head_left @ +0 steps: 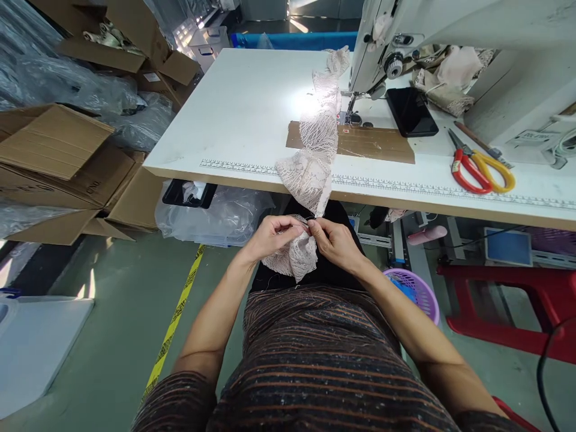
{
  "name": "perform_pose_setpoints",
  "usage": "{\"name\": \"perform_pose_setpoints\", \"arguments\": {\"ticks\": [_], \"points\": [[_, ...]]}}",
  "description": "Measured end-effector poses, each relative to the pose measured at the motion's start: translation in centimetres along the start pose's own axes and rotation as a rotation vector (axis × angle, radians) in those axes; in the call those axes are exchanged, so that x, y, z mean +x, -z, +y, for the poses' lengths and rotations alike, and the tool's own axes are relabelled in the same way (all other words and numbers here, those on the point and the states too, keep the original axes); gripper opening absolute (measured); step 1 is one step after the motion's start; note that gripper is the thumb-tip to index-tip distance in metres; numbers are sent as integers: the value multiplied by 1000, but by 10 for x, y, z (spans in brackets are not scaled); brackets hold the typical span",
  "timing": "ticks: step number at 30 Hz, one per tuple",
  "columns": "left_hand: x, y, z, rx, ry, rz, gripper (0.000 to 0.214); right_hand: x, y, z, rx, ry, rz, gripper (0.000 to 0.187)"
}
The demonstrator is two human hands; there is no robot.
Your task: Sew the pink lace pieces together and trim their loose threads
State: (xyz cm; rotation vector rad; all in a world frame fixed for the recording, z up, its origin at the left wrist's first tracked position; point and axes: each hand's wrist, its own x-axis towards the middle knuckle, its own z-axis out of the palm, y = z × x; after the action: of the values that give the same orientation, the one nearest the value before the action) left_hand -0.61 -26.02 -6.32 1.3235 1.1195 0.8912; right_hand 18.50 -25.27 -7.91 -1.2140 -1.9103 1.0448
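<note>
A long strip of pale pink lace [315,138] runs from the sewing machine [450,30] across the white table [243,114] and hangs down over its front edge into my lap. My left hand [272,235] and my right hand [335,240] are both closed in a pinch on the lower end of the lace, fingertips almost touching, just below the table edge. A small thin metal tool or thread shows between the fingertips; I cannot make out which.
Red and yellow scissors [479,169] and a black phone [410,111] lie on the table at right. A brown cardboard sheet [378,144] lies under the needle. Cardboard boxes [58,162] stand at left, a purple basket [418,291] and red stool [517,306] at right.
</note>
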Motion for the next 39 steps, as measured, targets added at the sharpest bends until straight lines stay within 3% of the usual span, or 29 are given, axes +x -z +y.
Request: {"name": "perform_pose_setpoints", "arguments": {"ticks": [5,10,15,20,23,25,32,34,36,39], "points": [[1,-2,-4,-39,19,-8,32,-5,-6,7,178,6,30,39],[6,4,-22,-90,-11,26,42,-9,-9,14,419,-109,-50,49],[4,21,-49,88,-36,20,64,-17,21,23,503,-183,65,46],[3,36,-61,249,-3,-50,51,-20,41,29,532,-156,226,41],[2,41,-52,404,-32,-63,42,-20,40,25,460,-123,315,42],[-2,42,-39,390,-60,-64,37,-19,39,19,391,-93,363,41],[-20,19,25,-238,-114,-84,43,1,30,-3,236,67,555,39],[-20,11,33,-345,-122,-123,40,9,18,-6,272,106,512,40],[-17,5,36,-412,-108,-126,38,15,4,-6,363,112,364,43],[-11,1,32,-449,-70,0,39,15,-17,-3,534,15,192,50]]}}
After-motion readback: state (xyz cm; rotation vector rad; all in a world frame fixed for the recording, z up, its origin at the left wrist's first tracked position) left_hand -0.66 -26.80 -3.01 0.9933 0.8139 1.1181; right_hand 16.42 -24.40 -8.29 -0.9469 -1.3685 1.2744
